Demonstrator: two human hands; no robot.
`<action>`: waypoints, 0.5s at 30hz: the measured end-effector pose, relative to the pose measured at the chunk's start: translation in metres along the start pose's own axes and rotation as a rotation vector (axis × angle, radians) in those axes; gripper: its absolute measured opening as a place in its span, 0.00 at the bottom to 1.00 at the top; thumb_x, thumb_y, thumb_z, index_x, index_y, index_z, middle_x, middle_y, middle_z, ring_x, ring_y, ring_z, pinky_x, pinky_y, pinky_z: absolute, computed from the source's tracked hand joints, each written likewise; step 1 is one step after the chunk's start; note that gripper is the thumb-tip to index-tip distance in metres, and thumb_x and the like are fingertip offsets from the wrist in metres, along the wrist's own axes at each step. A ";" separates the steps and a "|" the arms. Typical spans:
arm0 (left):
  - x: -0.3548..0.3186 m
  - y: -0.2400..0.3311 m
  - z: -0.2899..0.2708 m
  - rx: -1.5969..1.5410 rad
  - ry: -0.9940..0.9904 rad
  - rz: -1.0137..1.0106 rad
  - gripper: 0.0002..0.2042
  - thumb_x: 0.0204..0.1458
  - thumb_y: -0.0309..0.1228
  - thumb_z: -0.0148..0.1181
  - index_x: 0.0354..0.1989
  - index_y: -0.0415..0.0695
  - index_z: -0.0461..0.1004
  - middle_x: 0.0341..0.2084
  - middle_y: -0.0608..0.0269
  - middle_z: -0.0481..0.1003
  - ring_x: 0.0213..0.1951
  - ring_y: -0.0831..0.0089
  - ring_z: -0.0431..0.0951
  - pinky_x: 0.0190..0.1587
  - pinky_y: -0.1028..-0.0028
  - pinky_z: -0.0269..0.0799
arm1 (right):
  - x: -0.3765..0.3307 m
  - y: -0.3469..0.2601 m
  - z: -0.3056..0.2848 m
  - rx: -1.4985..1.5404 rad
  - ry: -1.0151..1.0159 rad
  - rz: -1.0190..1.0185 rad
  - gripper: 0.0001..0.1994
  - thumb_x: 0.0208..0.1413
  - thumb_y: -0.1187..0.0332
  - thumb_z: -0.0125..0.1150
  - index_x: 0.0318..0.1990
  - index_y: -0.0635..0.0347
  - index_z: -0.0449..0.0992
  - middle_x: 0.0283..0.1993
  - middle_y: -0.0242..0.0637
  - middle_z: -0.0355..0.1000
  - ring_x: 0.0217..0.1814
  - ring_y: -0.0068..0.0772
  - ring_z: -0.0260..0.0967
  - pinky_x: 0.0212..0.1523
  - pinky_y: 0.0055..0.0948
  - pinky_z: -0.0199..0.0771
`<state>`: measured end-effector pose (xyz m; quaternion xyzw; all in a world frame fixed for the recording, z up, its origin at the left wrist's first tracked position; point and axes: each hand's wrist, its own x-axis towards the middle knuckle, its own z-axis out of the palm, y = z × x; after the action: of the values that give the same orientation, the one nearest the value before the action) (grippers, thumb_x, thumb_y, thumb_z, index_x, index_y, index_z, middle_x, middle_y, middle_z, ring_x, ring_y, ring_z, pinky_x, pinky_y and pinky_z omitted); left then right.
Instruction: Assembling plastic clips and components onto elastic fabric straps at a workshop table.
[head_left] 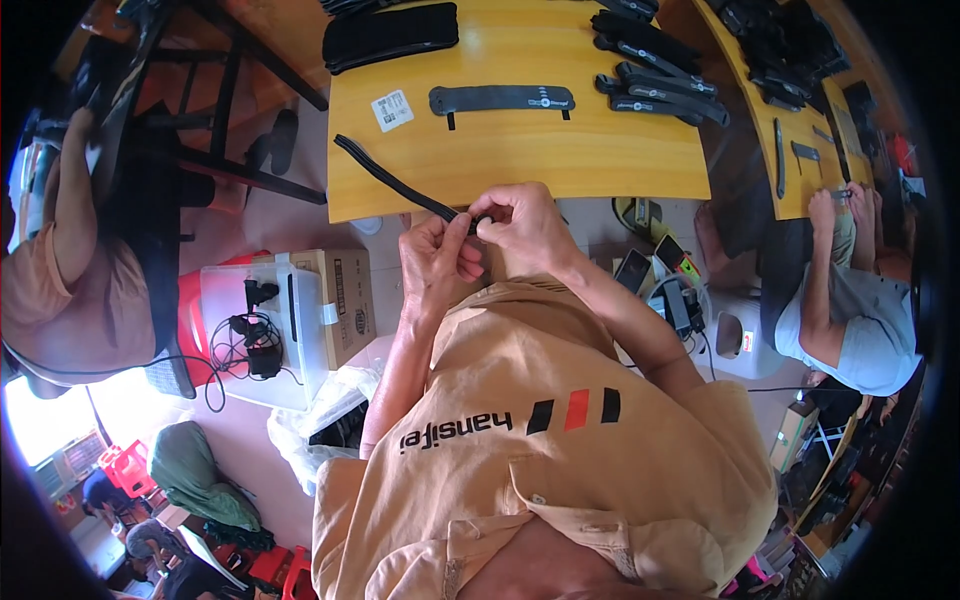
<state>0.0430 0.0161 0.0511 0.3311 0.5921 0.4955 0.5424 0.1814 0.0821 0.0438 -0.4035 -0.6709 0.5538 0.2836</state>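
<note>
A long, narrow black strap (385, 178) runs from the near left part of the yellow table (520, 165) down to my hands, just past the table's front edge. My left hand (432, 258) pinches the strap near its lower end between thumb and fingers. Close beside it, my right hand (525, 228) is closed with bent fingers on that same end, which they mostly hide. Farther back lies a flat dark grey band (500, 98) with printed lettering and two small black tabs. A white label sheet (392, 111) is to its left.
Black folded bands (392, 38) are stacked at the far left of the table, with several grey-black bands (660, 92) at the right. A clear plastic bin (262, 325) with cables stands left of me. Co-workers (850, 310) sit on both sides.
</note>
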 end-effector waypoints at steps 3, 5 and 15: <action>0.000 0.004 0.000 -0.024 0.024 0.021 0.14 0.55 0.34 0.53 0.24 0.34 0.72 0.12 0.62 0.70 0.11 0.79 0.69 0.13 0.82 0.65 | 0.003 0.001 0.000 0.131 -0.035 0.036 0.08 0.42 0.81 0.55 0.33 0.71 0.76 0.30 0.35 0.74 0.29 0.18 0.69 0.32 0.19 0.71; 0.001 0.007 0.000 -0.054 0.038 0.024 0.14 0.55 0.34 0.54 0.24 0.34 0.72 0.11 0.62 0.70 0.11 0.80 0.68 0.13 0.82 0.64 | 0.005 -0.001 -0.001 0.192 -0.043 0.037 0.08 0.43 0.81 0.55 0.33 0.71 0.76 0.30 0.35 0.74 0.30 0.18 0.69 0.33 0.19 0.72; 0.001 0.020 -0.010 -0.014 -0.027 -0.002 0.13 0.53 0.33 0.56 0.22 0.37 0.73 0.10 0.66 0.69 0.10 0.83 0.66 0.12 0.84 0.60 | 0.016 0.002 -0.020 0.556 -0.329 0.078 0.09 0.48 0.76 0.59 0.37 0.67 0.72 0.35 0.35 0.72 0.38 0.21 0.71 0.39 0.22 0.75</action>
<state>0.0299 0.0210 0.0690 0.3336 0.5815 0.4946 0.5532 0.1901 0.1066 0.0454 -0.2413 -0.5148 0.7839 0.2493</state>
